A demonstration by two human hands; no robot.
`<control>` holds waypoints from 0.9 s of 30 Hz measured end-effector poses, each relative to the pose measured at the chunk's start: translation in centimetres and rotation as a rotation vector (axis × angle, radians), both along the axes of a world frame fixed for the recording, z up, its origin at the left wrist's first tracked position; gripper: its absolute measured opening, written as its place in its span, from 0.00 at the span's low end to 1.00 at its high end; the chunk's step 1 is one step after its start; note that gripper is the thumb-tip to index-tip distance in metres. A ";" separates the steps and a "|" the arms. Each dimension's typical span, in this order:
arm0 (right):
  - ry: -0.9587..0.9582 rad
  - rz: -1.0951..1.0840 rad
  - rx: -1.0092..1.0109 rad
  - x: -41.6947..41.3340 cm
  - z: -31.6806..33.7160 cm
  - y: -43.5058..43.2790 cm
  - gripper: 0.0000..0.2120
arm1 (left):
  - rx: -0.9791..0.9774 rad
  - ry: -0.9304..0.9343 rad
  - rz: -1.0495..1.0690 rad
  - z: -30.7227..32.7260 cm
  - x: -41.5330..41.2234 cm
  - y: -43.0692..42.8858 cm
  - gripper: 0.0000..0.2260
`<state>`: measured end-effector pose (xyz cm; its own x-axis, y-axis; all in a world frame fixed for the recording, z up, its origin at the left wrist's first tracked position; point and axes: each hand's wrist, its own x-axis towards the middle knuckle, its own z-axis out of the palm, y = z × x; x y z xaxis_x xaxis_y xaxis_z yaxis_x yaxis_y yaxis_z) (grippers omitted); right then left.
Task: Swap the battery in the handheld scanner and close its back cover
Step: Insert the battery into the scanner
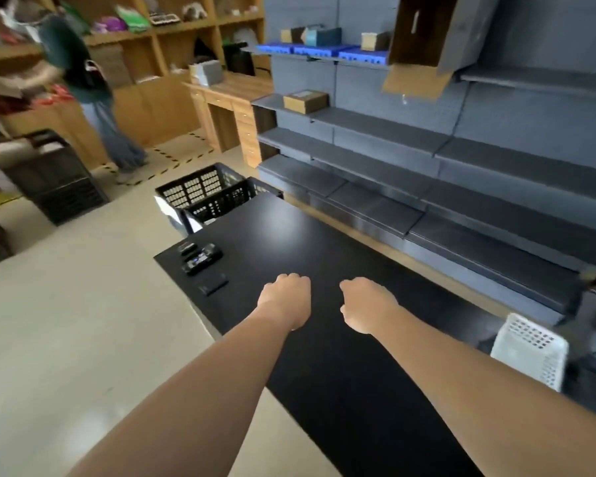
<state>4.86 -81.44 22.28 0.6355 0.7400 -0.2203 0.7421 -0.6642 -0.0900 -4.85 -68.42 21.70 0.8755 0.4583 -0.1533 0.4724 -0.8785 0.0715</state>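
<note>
A person in dark clothes (80, 63) stands far off at the left, by the wooden shelves (172, 29). This person is blurry. A black crate (54, 180) sits on the pale floor (66, 321) near them.

Next comes the black counter (324, 242). It is long and dark. Just past its far end stands another black crate (217, 194) with holes in its sides.

The scanner (202, 259) lies flat on the counter, close to the far left corner. It is black with a bit of blue on it. A small black piece (186, 247) lies just behind it, nearer the corner. It is too small to tell what it is. Another flat black piece (214, 284) lies just in front of the scanner, near the left edge. It could be a battery or a cover, but that cannot be told.

The left hand (284, 297) is over the middle of the counter. Its fingers are curled under into a loose fist, and it holds nothing. The scanner lies to the left of this hand and a little farther away. The hand and the scanner are apart, not touching. The flat black piece is the nearest thing to the hand.

The right hand (367, 304) is just beside the left one. It is curled shut too, and it is empty. It is farther from the scanner than the left hand is.

A white basket (530, 352) sits at the right edge of the counter. Grey shelves (461, 166) run along behind the counter, with a few small boxes (305, 100) on them. A big open cardboard box (427, 39) hangs over the top shelf.
</note>
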 end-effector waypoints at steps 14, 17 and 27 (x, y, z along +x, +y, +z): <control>0.111 0.489 -0.096 -25.9 -3.6 34.5 0.14 | -0.015 0.120 0.491 -3.8 -32.1 28.4 0.10; 0.121 0.524 -0.135 -28.7 -3.9 39.6 0.10 | -0.031 0.141 0.531 -4.3 -35.3 32.8 0.09; 0.233 0.504 -0.225 -28.2 -7.9 54.1 0.10 | -0.125 0.199 0.551 -8.2 -34.7 46.2 0.10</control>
<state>-23.33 -27.32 14.42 0.1349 0.8565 -0.4982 0.9483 -0.2574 -0.1857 -39.53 -22.20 13.47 0.4631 0.8046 -0.3716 0.8709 -0.4910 0.0221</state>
